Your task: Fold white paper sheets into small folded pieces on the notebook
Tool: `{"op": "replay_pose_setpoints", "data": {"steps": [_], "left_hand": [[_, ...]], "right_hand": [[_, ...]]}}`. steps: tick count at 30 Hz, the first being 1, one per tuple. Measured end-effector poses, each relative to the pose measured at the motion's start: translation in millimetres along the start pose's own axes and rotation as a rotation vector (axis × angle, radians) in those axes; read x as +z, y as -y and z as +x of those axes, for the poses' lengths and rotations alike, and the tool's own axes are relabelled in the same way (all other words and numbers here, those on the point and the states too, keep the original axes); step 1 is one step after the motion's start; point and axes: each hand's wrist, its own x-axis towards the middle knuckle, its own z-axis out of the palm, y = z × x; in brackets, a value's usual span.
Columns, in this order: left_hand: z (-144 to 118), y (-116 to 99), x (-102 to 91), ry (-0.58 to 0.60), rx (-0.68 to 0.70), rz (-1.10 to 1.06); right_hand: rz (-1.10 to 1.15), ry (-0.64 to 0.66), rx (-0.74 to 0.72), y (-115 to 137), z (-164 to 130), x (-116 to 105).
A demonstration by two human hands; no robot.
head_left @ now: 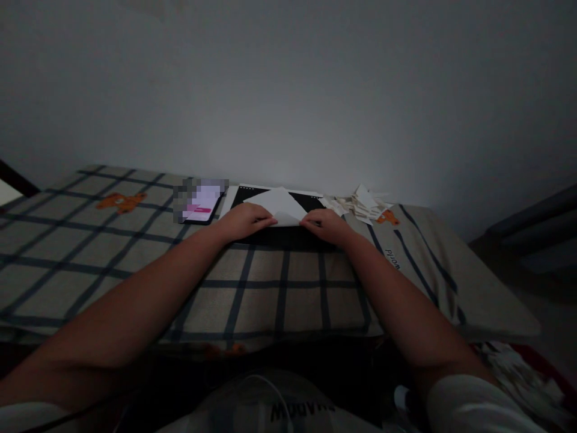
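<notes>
A white sheet of paper (280,201), partly folded, lies over a flat black board or book (246,193) on the table. My left hand (247,220) pinches the paper's near edge at its left end. At the right end of that edge, my right hand (327,225) grips the paper between thumb and fingers. The near edge is slightly raised between the two hands. A pile of cut or folded white paper pieces (363,204) sits just right of my right hand.
The table has a checked cloth (279,288) with orange bear prints. Left of the board lies a phone (202,201) with its screen lit. A pale wall (288,90) rises behind the table. Paper scraps (518,373) fill a red container at the lower right.
</notes>
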Motion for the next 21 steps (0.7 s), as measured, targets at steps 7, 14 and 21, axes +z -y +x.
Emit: {"op": "replay_pose_setpoints", "data": {"steps": [7,14,21], "left_hand": [[0.5,4.6,2.4,-0.037,0.001,-0.010],[-0.4,8.1,4.2,-0.101,-0.028,-0.088],[-1.7,13.9,3.1,-0.165,0.008,-0.088]], "right_hand": [[-0.005,0.006,0.023,-1.0,-1.0,-2.3],[-0.019,-0.037,0.075,-5.1,-0.4,-3.1],[-0.002,-0.067,0.119,-13.6,0.9,-1.4]]}}
